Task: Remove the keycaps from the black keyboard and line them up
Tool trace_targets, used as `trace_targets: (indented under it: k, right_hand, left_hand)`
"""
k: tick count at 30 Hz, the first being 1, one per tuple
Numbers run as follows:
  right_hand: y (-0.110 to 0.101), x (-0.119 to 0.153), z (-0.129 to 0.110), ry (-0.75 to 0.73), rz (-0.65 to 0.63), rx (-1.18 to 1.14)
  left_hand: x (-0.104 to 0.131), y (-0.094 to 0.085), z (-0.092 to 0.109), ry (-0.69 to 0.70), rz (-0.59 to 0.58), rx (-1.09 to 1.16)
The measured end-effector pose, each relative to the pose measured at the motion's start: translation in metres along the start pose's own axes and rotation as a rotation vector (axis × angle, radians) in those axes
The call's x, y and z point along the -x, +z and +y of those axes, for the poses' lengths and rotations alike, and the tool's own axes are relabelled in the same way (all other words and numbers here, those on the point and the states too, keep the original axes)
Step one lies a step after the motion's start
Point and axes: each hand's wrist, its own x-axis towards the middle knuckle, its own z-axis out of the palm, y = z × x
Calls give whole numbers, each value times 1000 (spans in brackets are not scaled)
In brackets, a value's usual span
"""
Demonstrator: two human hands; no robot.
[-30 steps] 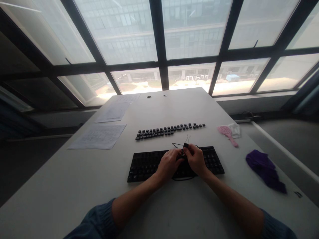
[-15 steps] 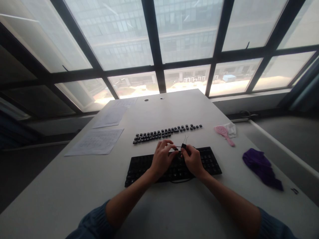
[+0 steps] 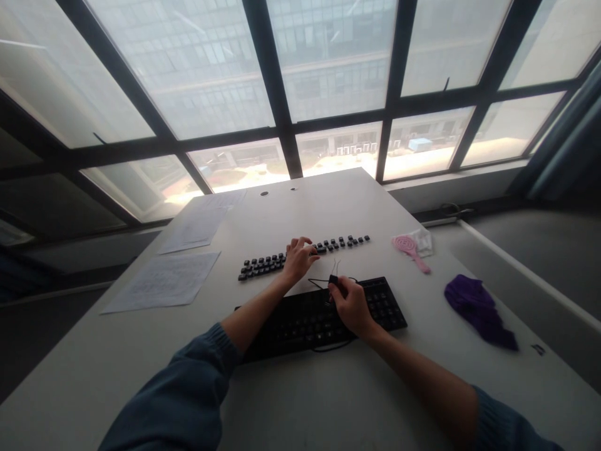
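A black keyboard [image 3: 300,329] lies on the white table in front of me. Pinched in my right hand [image 3: 352,304], above its upper edge, is a keycap puller [image 3: 333,279] with a black grip and two thin wires pointing away. My left hand [image 3: 298,260] reaches over the rows of loose black keycaps [image 3: 263,266] beyond the keyboard. Its thumb and forefinger close around a dark keycap [image 3: 315,253] at the row; the other fingers are partly raised. My left forearm hides part of the keyboard's left side.
Printed sheets [image 3: 164,282] lie at the left. Toward the right edge are a pink hairbrush [image 3: 407,245] on a clear wrapper, a purple cloth [image 3: 476,310] and a small dark item [image 3: 538,349]. The keyboard's cable [image 3: 332,348] loops at its front. Windows stand behind.
My left hand has moved away from the puller, forward to the loose keycaps. My right hand keeps hold of the puller over the keyboard. The view has shifted slightly.
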Motion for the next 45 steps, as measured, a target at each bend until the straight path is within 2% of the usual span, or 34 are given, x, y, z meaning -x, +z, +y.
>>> trace_targets:
  k: [10,14,17,21,23,26,30,33,38,45]
  right_hand:
    - [-2,1,-5,3,-15,-1]
    - [-1,0,-4,24,7,-38]
    - [-2,-4,-2,72,46,-152]
    - [-6,-10,-2,153,117,-313]
    - [-8,-12,-5,161,123,-335]
    - [-12,-11,-10,135,122,-333]
    - [-19,-7,-10,96,147,-310]
    - [-24,-3,-4,79,175,-270]
    - [-28,-1,1,63,183,-225]
    - [-27,-1,-3,60,150,-218]
  left_hand:
    - [4,2,-8,-1,-3,8]
    - [4,-4,-6,-19,-5,20]
    - [6,-20,-4,-49,57,43]
    - [20,-50,6,-89,159,92]
    - [34,-64,18,-73,149,138]
    - [62,-74,43,-6,65,228]
    - [97,-67,73,71,-126,347]
    - [112,-54,85,71,-199,362]
    - [114,-37,85,30,-195,378]
    - [111,-32,88,-5,-178,467]
